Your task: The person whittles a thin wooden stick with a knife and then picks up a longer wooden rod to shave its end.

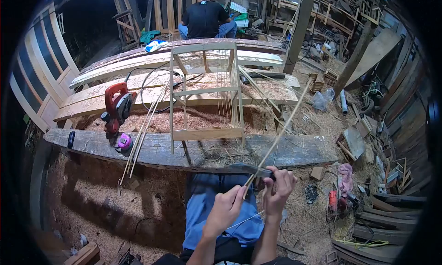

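Note:
My left hand (225, 207) is closed around the lower end of a long thin wooden strip (290, 120), perhaps bamboo, which slants up to the right past the bench edge. A knife (246, 167) is gripped by its handle in my right hand (279, 191). Its broad blade points left and crosses the strip just above my left fingers. Both hands are over my lap, in front of the plank bench (294, 150). On that bench stands a small wooden frame (207, 134) strung with thin vertical strands.
Left on the bench are a red power planer (117, 106), a pink round object (124, 141) and several loose strips (146, 127). Behind lie long boards (96, 87); a person (202, 18) sits beyond them. A wooden post (299, 32) rises right. Shavings cover the floor (294, 228).

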Available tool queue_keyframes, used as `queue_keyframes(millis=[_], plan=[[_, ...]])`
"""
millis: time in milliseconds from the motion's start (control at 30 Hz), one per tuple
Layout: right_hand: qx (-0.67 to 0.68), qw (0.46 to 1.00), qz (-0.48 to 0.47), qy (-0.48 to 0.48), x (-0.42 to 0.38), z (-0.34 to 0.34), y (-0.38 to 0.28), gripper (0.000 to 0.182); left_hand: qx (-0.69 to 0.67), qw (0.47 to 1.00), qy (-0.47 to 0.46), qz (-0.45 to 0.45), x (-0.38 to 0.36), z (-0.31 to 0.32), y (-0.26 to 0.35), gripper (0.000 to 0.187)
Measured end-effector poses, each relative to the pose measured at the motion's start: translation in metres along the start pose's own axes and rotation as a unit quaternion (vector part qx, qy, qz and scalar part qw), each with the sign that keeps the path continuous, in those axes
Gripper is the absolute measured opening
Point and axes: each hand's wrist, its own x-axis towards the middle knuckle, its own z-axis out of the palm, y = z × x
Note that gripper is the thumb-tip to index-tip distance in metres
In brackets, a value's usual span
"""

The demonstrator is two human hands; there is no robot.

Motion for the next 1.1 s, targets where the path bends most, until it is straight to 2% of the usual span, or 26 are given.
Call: queue_keyframes(millis=[200, 333, 400, 467, 533, 600, 667, 733, 833, 1100], plan=[[-0.058, 0.998, 0.024, 0.029, 0.002, -0.008, 0.011, 0.025, 0.002, 0.998, -0.055, -0.024, -0.003, 0.001, -0.005, 0.034], [-0.06, 0.998, 0.016, 0.022, 0.005, -0.008, 0.012, 0.026, -0.017, 0.995, -0.073, -0.061, -0.001, -0.005, -0.019, 0.038], [-0.045, 0.999, 0.019, -0.016, 0.006, -0.008, 0.01, 0.028, -0.005, 0.994, -0.092, -0.065, 0.001, -0.015, -0.027, 0.039], [-0.04, 0.999, 0.009, -0.022, 0.007, -0.005, 0.006, 0.03, -0.097, 0.983, -0.124, -0.09, 0.001, -0.023, -0.035, 0.038], [-0.006, 0.998, -0.012, -0.059, 0.007, -0.002, -0.003, 0.032, -0.112, 0.983, -0.108, -0.094, 0.004, -0.028, -0.028, 0.036], [-0.001, 0.998, -0.026, -0.066, 0.005, 0.004, -0.01, 0.034, -0.255, 0.954, -0.111, -0.114, 0.007, -0.031, -0.031, 0.035], [0.008, 0.995, -0.049, -0.086, 0.003, 0.01, -0.016, 0.034, -0.282, 0.948, -0.099, -0.109, 0.007, -0.031, -0.028, 0.033], [0.016, 0.994, -0.045, -0.095, 0.002, 0.012, -0.021, 0.034, -0.367, 0.917, -0.118, -0.1, 0.008, -0.032, -0.031, 0.031], [0.056, 0.993, -0.028, -0.101, 0.004, 0.008, -0.026, 0.035, -0.428, 0.887, -0.109, -0.134, 0.004, -0.03, -0.024, 0.029], [0.089, 0.992, -0.034, -0.086, 0.003, 0.007, -0.022, 0.037, -0.438, 0.88, -0.08, -0.166, 0.001, -0.015, -0.009, 0.025]])
